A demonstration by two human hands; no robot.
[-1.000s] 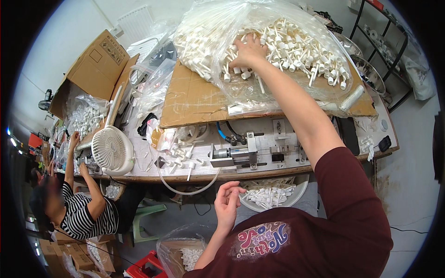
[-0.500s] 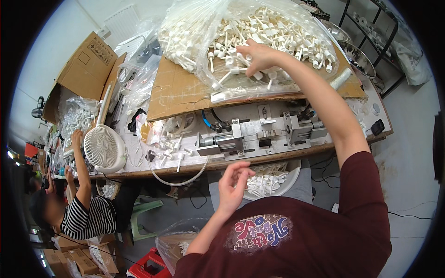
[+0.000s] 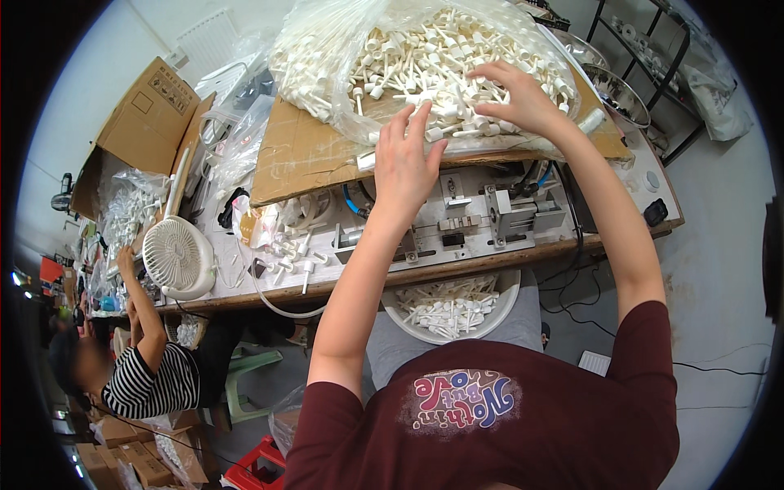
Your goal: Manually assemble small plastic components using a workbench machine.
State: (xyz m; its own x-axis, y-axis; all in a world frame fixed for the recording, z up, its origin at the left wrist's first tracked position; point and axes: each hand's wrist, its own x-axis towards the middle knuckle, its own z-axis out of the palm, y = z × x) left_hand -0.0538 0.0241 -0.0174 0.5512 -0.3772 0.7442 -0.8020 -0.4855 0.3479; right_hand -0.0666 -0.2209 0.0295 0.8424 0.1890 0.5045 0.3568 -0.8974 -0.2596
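Fingers [image 3: 420, 122] of the left hand [image 3: 403, 170] loosely spread near the centre of the frame, thumb well out to the side, with nothing visible in hold. Much the same on the right hand [image 3: 527, 102], upper centre: fingers half curled, a wide gap to the thumb, apparently around nothing, though hard to tell whether touching the parts just behind. Beyond both, across the top of the frame, a heap of white capped stems [image 3: 425, 57] in a spread clear plastic bag [image 3: 327, 24], on a cardboard sheet [image 3: 282, 159] over the back of the desk [image 3: 665, 200]. Below the sheet, mid-frame, a metal fixture [image 3: 502, 219], partly hidden; at lower centre, a basin [image 3: 514, 304] holding white pieces [image 3: 453, 314]. Looks like a gathering step, with both hands at the near side of the heap. Calls, most likely, for lowering the fingers past the plastic and closing lightly on loose stems or caps, with care not to pinch the bag or knock neighbours over the cardboard edge.
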